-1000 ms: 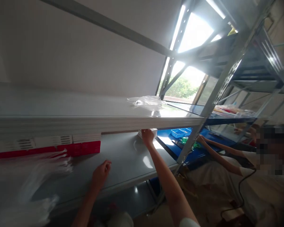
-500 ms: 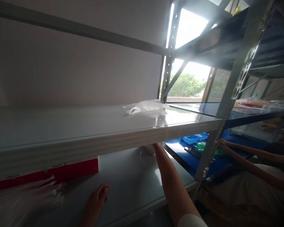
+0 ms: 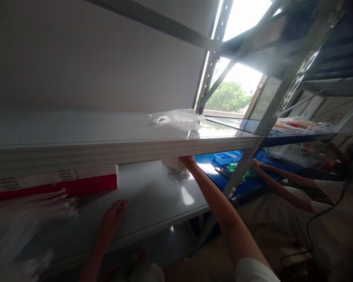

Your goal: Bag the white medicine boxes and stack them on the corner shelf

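My left hand (image 3: 115,214) is low over the grey lower shelf (image 3: 153,203), its fingers curled closed; whether anything small is inside them I cannot make out. To its left lies a bundle of clear plastic bags (image 3: 20,223). My right hand (image 3: 188,161) reaches far in beneath the upper shelf board (image 3: 129,150). It is beside a pale stack with dark printed lines (image 3: 177,165), and its fingers are mostly hidden, so I cannot tell whether it grips the stack.
Red-and-white boxes (image 3: 88,184) stand at the back left of the lower shelf. A crumpled clear bag (image 3: 176,117) lies on the upper one. Past the metal post (image 3: 253,145), a co-worker's hands (image 3: 257,166) work by green items (image 3: 238,169) and a blue tray (image 3: 228,157).
The view has tilted down and shifted, so the shelves sit higher in the picture. More of the pale stack beside my right hand shows. My left hand remains curled over the lower shelf.
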Demonstrator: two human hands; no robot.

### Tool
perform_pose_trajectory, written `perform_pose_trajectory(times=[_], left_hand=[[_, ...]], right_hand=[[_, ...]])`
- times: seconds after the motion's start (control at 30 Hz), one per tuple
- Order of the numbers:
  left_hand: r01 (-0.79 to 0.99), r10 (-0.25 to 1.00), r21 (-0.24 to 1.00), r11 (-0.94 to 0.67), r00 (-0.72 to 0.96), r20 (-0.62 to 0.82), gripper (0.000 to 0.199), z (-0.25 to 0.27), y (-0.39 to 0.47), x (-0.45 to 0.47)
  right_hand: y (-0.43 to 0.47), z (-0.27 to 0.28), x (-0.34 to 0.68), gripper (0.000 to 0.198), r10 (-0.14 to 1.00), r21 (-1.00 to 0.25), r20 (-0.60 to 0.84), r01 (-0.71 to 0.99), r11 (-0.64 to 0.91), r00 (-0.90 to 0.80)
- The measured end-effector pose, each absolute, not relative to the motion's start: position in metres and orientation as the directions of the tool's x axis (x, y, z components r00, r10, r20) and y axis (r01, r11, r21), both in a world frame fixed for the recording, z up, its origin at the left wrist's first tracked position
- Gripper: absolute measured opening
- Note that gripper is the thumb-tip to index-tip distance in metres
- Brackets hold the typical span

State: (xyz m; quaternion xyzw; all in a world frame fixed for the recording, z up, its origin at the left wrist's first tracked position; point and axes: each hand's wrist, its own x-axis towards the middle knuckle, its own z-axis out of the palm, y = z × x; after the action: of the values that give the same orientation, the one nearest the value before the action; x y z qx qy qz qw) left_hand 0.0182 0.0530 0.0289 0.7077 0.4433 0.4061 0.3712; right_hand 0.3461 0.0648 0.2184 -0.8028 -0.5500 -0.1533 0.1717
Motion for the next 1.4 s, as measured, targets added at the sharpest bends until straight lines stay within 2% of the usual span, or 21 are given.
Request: perform_pose_trajectory(times=[0.07,0.13,0.23,0.3,0.4,0.5,0.57,0.63,0.7,0.77,0.83,0.9,0.93,0.97,1.03,1.07,1.13,1.2,1.27,1.33,1.4], left_hand=[[0.315,0.924,0.869,-0.382,0.132,0.359,0.037,0.040,0.042,0.020],[0.325,0.862,0.810,-0.489,0.036,0.506,0.033,0.057,0.031,0.026],[0.361,0.716,0.650,-0.669,0.078,0.693,0.031,0.083,0.024,0.039],[0.388,0.649,0.550,-0.740,0.197,0.735,0.032,0.092,0.024,0.046],[0.412,0.615,0.464,-0.784,0.421,0.666,0.029,0.090,0.027,0.048],[0.468,0.646,0.454,-0.758,0.447,0.618,0.020,0.082,0.029,0.039],[0.493,0.697,0.509,-0.705,0.354,0.623,0.022,0.078,0.030,0.030],[0.462,0.777,0.639,-0.614,0.213,0.593,0.024,0.075,0.035,0.018],[0.324,0.862,0.814,-0.483,0.009,0.508,0.026,0.069,0.040,0.007],[0.150,0.896,0.915,-0.375,-0.194,0.399,0.028,0.064,0.042,-0.003],[0.086,0.829,0.922,-0.376,-0.413,0.377,0.027,0.062,0.038,-0.009],[0.213,0.674,0.856,-0.471,-0.539,0.505,0.026,0.068,0.027,-0.007],[0.315,0.598,0.784,-0.534,-0.514,0.614,0.027,0.073,0.021,-0.004],[0.422,0.545,0.674,-0.606,-0.397,0.738,0.027,0.080,0.016,0.000],[0.535,0.482,0.374,-0.758,0.074,0.873,0.024,0.096,0.009,0.011],[0.526,0.444,0.234,-0.818,0.319,0.837,0.023,0.102,0.009,0.017],[0.484,0.393,0.055,-0.873,0.635,0.665,0.022,0.111,0.012,0.024],[0.480,0.382,-0.047,-0.876,0.750,0.541,0.016,0.114,0.017,0.026],[0.472,0.352,-0.128,-0.872,0.788,0.505,0.010,0.112,0.016,0.024],[0.439,0.284,-0.191,-0.878,0.798,0.531,0.013,0.108,0.008,0.019],[0.388,0.208,-0.237,-0.890,0.811,0.547,0.019,0.100,-0.006,0.014]], right_hand=[[0.053,0.208,0.330,0.030,0.876,-0.017,0.439,0.977,-0.213,0.199],[0.036,0.189,0.308,0.034,0.900,0.124,0.434,0.992,-0.022,-0.034],[0.010,0.151,0.266,0.034,0.889,0.248,0.399,0.960,0.130,-0.224],[-0.005,0.128,0.239,0.031,0.873,0.258,0.397,0.947,0.190,-0.283],[-0.020,0.107,0.209,0.026,0.820,0.220,0.453,0.936,0.276,-0.349],[-0.028,0.104,0.200,0.021,0.775,0.127,0.525,0.933,0.337,-0.352],[-0.031,0.107,0.205,0.020,0.758,0.010,0.588,0.940,0.342,-0.282],[-0.033,0.106,0.215,0.021,0.743,-0.166,0.659,0.939,0.300,-0.121],[-0.034,0.099,0.230,0.024,0.726,-0.392,0.679,0.890,0.233,0.110],[-0.036,0.088,0.243,0.029,0.705,-0.631,0.609,0.761,0.151,0.365],[-0.039,0.077,0.251,0.033,0.644,-0.793,0.505,0.604,0.083,0.574],[-0.046,0.073,0.249,0.036,0.505,-0.835,0.499,0.546,0.066,0.704],[-0.050,0.075,0.245,0.038,0.429,-0.809,0.555,0.583,0.078,0.713],[-0.054,0.079,0.239,0.038,0.380,-0.745,0.641,0.660,0.098,0.667],[-0.060,0.094,0.224,0.037,0.427,-0.490,0.818,0.856,0.164,0.386],[-0.061,0.103,0.216,0.036,0.505,-0.319,0.845,0.922,0.217,0.174],[-0.058,0.118,0.205,0.034,0.649,-0.025,0.736,0.950,0.311,-0.193],[-0.051,0.126,0.200,0.031,0.752,0.147,0.558,0.933,0.328,-0.352],[-0.047,0.127,0.199,0.027,0.819,0.242,0.426,0.920,0.307,-0.385],[-0.050,0.123,0.200,0.020,0.833,0.303,0.349,0.893,0.333,-0.429],[-0.061,0.115,0.198,0.015,0.800,0.331,0.345,0.861,0.387,-0.492]])
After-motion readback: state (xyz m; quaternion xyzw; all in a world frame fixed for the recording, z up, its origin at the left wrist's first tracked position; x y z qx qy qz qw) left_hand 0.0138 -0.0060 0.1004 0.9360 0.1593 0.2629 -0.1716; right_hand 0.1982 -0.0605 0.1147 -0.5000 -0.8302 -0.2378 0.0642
